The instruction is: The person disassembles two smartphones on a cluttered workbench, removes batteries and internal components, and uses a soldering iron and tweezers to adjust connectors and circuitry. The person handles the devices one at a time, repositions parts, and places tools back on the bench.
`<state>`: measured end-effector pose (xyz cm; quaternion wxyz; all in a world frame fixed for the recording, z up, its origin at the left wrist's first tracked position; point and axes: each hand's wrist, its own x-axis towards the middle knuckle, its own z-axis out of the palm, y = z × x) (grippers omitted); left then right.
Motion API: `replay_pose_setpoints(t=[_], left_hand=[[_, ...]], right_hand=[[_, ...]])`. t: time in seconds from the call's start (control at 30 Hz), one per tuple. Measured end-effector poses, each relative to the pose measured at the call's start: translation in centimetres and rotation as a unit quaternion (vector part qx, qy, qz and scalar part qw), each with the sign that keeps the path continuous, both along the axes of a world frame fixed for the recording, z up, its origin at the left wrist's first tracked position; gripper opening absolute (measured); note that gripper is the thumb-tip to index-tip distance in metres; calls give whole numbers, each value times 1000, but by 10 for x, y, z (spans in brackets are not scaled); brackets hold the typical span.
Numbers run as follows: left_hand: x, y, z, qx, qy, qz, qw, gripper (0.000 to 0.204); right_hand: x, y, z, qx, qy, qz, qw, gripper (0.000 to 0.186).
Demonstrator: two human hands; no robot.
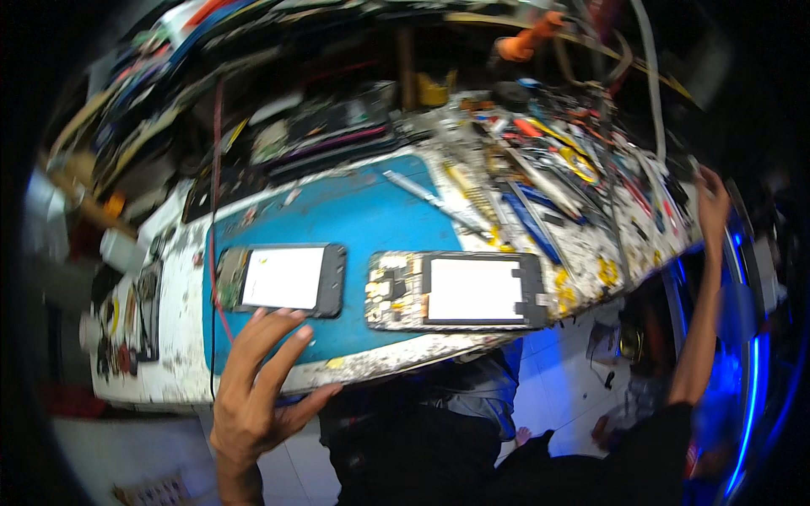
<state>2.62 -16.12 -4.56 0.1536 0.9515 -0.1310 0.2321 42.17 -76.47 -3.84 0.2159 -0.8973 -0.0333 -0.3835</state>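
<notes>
1. While the left hand (257, 392) spreads its fingers just beside the opened black phone with a white panel (283, 277) on the blue mat (346, 215), the right hand (713, 198) reaches the right edge of the stained white bench (173, 341); its grip is unclear.
2. A second opened black phone (474, 289), circuitry bare, lies rightward.
3. Seemingly a reach aside; phone work calls for both hands near.

Blue light strip (753, 379) glowing right; upper clutter (160, 93) blurred; edges dark.
</notes>
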Motion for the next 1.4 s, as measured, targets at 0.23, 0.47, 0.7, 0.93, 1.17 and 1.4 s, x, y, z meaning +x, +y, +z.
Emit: replay_pose_setpoints(t=[0.23, 0.47, 0.7, 0.93, 1.17, 1.4], left_hand=[[16, 26, 24, 48, 29, 7, 998, 80], [63, 59, 32, 71, 206, -45, 975, 86], [65, 64, 22, 110, 178, -23, 977, 75], [64, 68, 17, 94, 146, 35, 984, 77], [65, 57, 24, 100, 88, -87, 987, 85], [74, 31, 18, 88, 153, -157, 972, 89]], right_hand=[[-180, 194, 21, -102, 54, 409, 905, 44], [-219, 319, 24, -317, 132, 491, 801, 85], [-202, 318, 22, -255, 190, 537, 781, 90], [-193, 321, 19, -180, 202, 591, 760, 79], [-183, 347, 17, -178, 177, 635, 731, 74], [-171, 360, 13, -188, 215, 653, 702, 74]])
